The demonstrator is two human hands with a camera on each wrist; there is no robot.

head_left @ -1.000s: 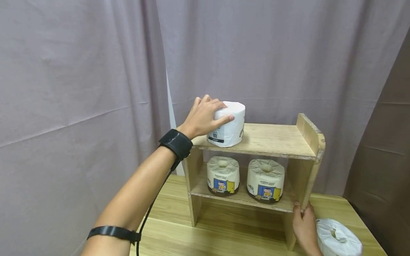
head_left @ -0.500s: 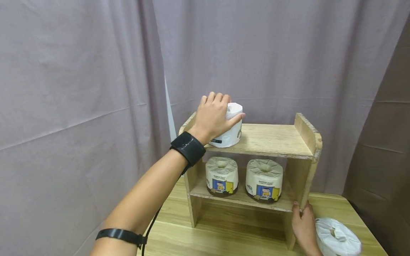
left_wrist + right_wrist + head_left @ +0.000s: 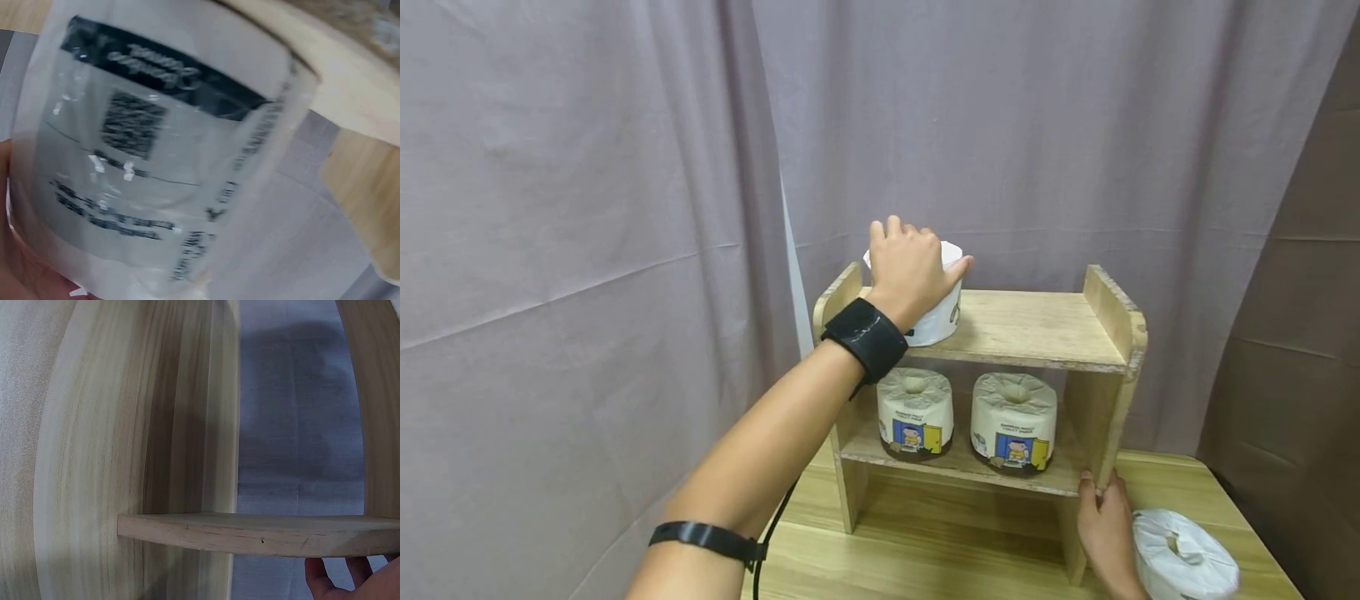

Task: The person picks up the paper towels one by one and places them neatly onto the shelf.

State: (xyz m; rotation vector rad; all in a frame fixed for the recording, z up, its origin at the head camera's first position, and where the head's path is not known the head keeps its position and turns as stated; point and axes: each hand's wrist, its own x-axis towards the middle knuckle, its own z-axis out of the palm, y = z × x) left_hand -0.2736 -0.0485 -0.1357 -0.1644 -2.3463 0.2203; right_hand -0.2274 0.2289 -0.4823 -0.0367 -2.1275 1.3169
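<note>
My left hand [image 3: 910, 271] grips a white wrapped toilet roll [image 3: 936, 323] at the left end of the upper board of a small wooden shelf [image 3: 1030, 321]. In the left wrist view, the roll's printed wrapper [image 3: 156, 144] fills most of the picture, with fingers [image 3: 25, 269] against its lower left. Low on the shelf's right side, my right hand [image 3: 1107, 533] holds the edge of the upright panel. The right wrist view has fingertips [image 3: 319, 575] touching that panel [image 3: 250, 535]. Part of the gripped roll is hidden behind the left hand.
On the middle board stand two cream toilet rolls, a left one [image 3: 915, 414] and a right one [image 3: 1013, 423], with cartoon prints. Another white roll [image 3: 1186, 557] stands on the wooden table [image 3: 820, 554] beside my right hand. Grey curtains [image 3: 1000, 125] hang behind.
My left hand has moved rightward across the front of the white roll and now covers more of it. My right hand keeps its hold on the shelf panel; the view has shifted slightly.
</note>
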